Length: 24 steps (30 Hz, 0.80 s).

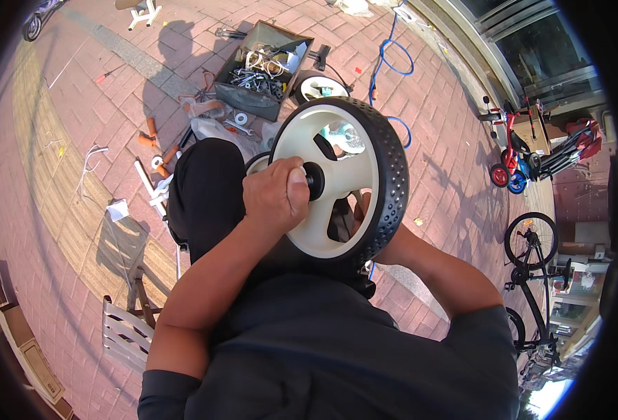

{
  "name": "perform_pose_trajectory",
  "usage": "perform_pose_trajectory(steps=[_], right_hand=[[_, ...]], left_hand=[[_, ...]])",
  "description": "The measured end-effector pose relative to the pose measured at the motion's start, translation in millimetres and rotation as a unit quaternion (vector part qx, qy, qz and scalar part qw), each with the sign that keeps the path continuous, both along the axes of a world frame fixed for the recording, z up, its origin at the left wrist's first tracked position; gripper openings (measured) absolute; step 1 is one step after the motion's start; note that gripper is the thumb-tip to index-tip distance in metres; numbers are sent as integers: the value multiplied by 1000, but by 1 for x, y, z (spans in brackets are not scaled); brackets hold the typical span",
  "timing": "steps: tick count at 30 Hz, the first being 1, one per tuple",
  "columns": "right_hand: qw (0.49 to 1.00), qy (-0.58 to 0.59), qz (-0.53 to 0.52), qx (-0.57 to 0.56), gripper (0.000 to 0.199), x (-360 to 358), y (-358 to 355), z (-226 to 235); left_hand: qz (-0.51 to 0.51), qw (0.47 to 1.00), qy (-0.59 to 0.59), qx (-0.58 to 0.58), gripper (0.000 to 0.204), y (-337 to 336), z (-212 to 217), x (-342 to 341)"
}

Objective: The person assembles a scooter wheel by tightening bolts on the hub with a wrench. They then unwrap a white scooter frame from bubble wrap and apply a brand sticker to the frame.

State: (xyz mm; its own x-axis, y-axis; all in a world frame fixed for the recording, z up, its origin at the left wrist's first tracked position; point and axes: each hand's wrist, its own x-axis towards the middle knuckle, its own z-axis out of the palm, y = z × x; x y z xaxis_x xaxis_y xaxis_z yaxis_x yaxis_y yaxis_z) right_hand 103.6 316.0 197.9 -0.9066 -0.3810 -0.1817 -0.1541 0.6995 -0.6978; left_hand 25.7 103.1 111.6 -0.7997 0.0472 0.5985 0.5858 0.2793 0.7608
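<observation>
A white-spoked wheel with a black studded tyre stands tilted over my lap. My left hand is closed in a fist at its near face, the thumb against the round black hub piece. What lies inside the fist is hidden. Behind the wheel, my right hand supports it from the far right side; a few of its fingers show through the gap between spokes, and the rest is covered by the tyre. Another white-centred wheel lies on the paving just beyond.
A metal toolbox full of wrenches and loose parts sits ahead. Orange-handled tools and plastic bags lie left of it. A blue hose curls on the bricks. A slatted chair stands at left; a bicycle is at right.
</observation>
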Motion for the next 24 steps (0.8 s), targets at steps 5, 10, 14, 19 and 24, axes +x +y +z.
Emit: perform_pose_trajectory(steps=[5, 10, 14, 19, 24], right_hand=[[992, 28, -113, 50, 29, -54, 5, -2], [924, 51, -299, -231, 20, -56, -20, -18], [962, 201, -109, -146, 41, -31, -62, -32], [944, 51, -171, -277, 59, -49, -113, -48], [897, -15, -213, -387, 50, -52, -114, -38]], left_hand=[[32, 966, -228, 117, 43, -20, 18, -23], [-54, 832, -309, 458, 36, -42, 48, -45], [-52, 841, -330, 426, 48, -42, 66, -37], [-114, 886, -354, 277, 59, -52, 88, -4], [88, 989, 9, 116, 60, -95, 109, 0]])
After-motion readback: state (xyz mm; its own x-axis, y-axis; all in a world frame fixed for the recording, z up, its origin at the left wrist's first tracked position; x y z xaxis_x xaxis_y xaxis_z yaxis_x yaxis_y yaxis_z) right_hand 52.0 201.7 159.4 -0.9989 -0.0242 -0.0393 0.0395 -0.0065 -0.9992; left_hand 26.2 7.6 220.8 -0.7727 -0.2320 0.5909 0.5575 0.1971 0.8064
